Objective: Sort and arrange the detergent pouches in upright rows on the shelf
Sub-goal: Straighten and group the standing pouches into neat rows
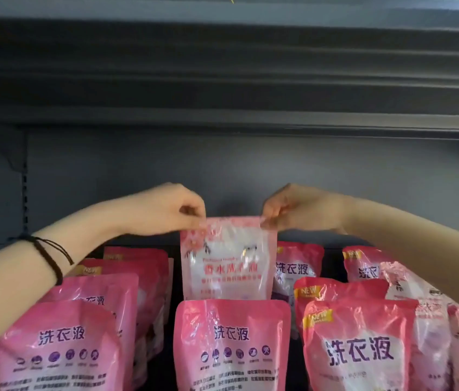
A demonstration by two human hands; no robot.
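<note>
A pale pink-and-white detergent pouch (227,263) stands upright in the middle row, behind a darker pink pouch (231,345). My left hand (163,210) pinches its top left corner and my right hand (293,208) pinches its top right corner. Darker pink pouches stand in rows on the left (62,348) and on the right (361,348), with more behind them. Another pale pouch (409,286) leans at the far right under my right forearm.
The dark grey back panel of the shelf (251,170) rises behind the pouches, with the underside of an upper shelf (222,80) overhead. A slotted upright (25,193) runs down the left. A narrow dark gap (172,277) separates the left and middle rows.
</note>
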